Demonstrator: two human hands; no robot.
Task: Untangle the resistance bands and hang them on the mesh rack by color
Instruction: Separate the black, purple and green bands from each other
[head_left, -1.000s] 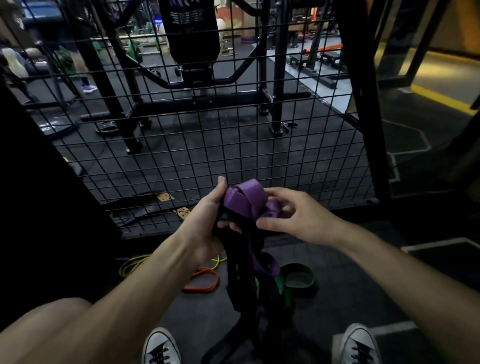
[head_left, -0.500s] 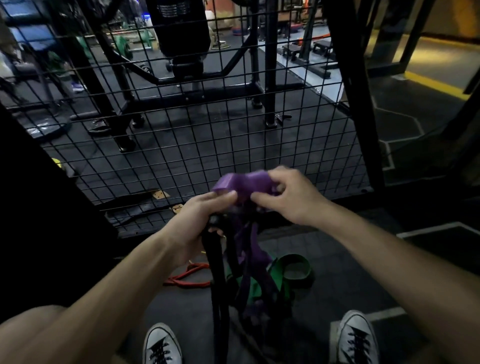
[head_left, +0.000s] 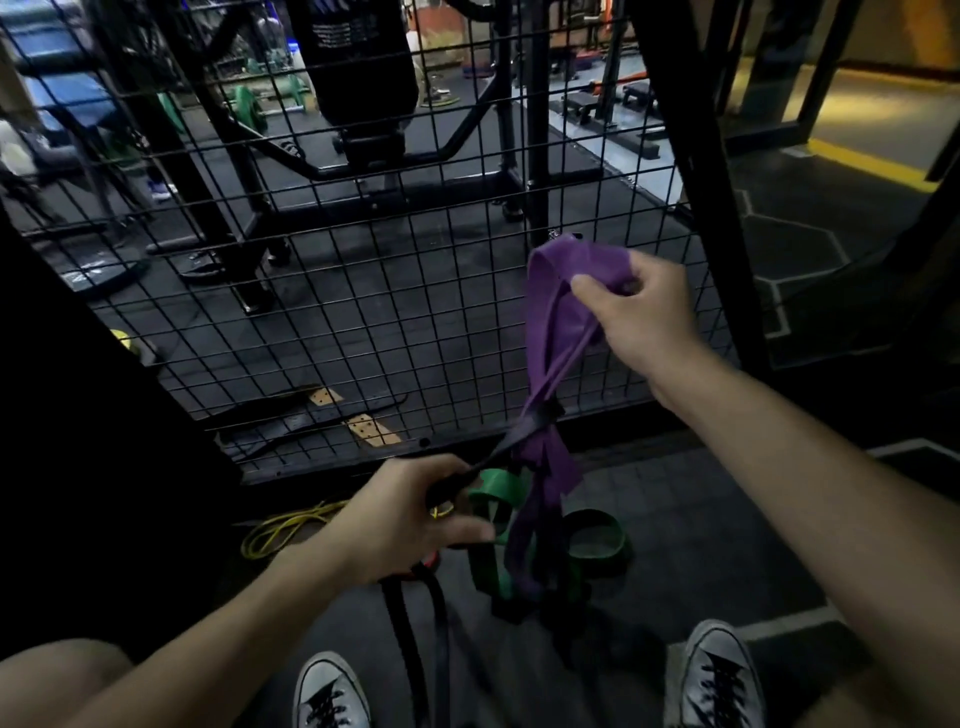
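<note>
Before the mesh rack (head_left: 363, 291): the person stands on dark gym flooring with both hands working a knot of bands just in front of its lower edge.
Change: a second ago both hands were bunched together on the purple wad; now they have pulled well apart, right high, left low.
Right hand (head_left: 641, 317): raised near the mesh, thumb and fingers pinching the top loop of the purple band (head_left: 548, 332), which stretches down from it in two strands.
Left hand (head_left: 410, 514): lower and nearer the body, fingers curled round the black band (head_left: 415, 654), which runs up to the knot and hangs down between the shoes (head_left: 332, 696).
Knot: black crosses purple where the strands meet, below the right hand; it looks cinched, not released.
Green band (head_left: 597, 540): coils hang tangled with the purple tail, lower loops reaching the floor.
Meaning: my reading is that pulling has exposed the crossing, so untangling is under way; nothing hangs on the rack yet.
Floor by rack's base: a yellow band (head_left: 283, 527) lies loose; a red band (head_left: 428, 561) peeks from under the left hand.
Hard to make out: how the strands thread through the knot is lost in dim light; the black band's lower end is cut off at the bottom edge, and most of the red one is hidden.
</note>
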